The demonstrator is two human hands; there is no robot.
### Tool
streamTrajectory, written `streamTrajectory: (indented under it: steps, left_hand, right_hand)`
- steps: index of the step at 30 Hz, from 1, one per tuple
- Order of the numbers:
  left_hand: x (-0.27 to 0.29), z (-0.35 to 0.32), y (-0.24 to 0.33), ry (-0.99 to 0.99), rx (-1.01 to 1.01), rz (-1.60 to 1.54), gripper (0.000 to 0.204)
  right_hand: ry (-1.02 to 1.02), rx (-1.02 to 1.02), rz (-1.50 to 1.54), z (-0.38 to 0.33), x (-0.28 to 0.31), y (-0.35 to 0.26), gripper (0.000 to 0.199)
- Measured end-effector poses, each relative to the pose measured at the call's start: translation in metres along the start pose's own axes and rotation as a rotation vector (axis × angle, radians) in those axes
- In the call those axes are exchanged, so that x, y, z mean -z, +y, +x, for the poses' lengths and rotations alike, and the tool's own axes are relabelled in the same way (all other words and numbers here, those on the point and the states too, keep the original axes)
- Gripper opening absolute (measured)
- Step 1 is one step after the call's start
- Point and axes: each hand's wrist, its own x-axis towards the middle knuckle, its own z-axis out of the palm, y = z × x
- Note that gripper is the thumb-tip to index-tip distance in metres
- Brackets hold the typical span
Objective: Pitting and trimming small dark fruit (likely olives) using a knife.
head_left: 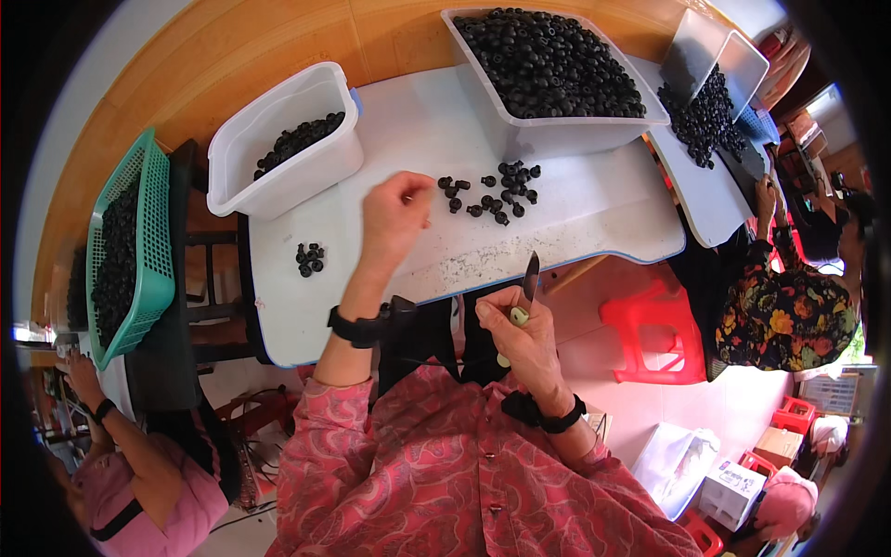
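My right hand (525,334) is closed round the pale green handle of a small knife (531,277), its dark blade pointing up and away from me in front of the table's near edge. Over the white table, my left hand (397,212) has its fingers curled in; whatever they hold, if anything, is hidden. Just right of that hand lies a loose scatter of small black ring-shaped parts (506,190). A smaller cluster of black parts (310,259) sits further left on the tabletop. Pale crumbs and dark specks (478,265) lie along the near edge.
Behind the scatter stands a large bin (585,135) heaped with black parts. A white tub (278,181) at left holds fewer. A green basket (153,269) is beyond it. Co-workers sit at both sides, one in a floral top (789,316). A red stool (654,334) stands at right.
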Motion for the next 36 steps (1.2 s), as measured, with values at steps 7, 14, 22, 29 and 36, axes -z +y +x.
streamTrajectory:
  steps: [7, 14, 22, 29, 36]
  left_hand:
    - [-0.033, 0.005, -0.017, -0.050, -0.236, 0.560, 0.025]
    - [-0.037, 0.002, -0.017, 0.001, -0.260, 0.672, 0.025]
    - [-0.018, -0.041, -0.002, -0.241, 0.118, -0.456, 0.018]
    - [-0.024, -0.097, 0.007, -0.336, 0.190, -0.813, 0.020]
    - [-0.035, -0.120, 0.000, -0.310, 0.168, -0.778, 0.018]
  right_hand:
    - [-0.010, -0.046, 0.100, -0.002, 0.000, -0.015, 0.014]
    - [-0.022, 0.004, 0.047, 0.001, 0.001, -0.008, 0.014]
    - [0.021, -0.010, 0.013, 0.000, 0.003, -0.010, 0.011]
    - [0.073, 0.106, 0.163, -0.002, 0.002, -0.005, 0.010]
    - [0.057, 0.126, 0.245, -0.009, -0.002, -0.014, 0.012]
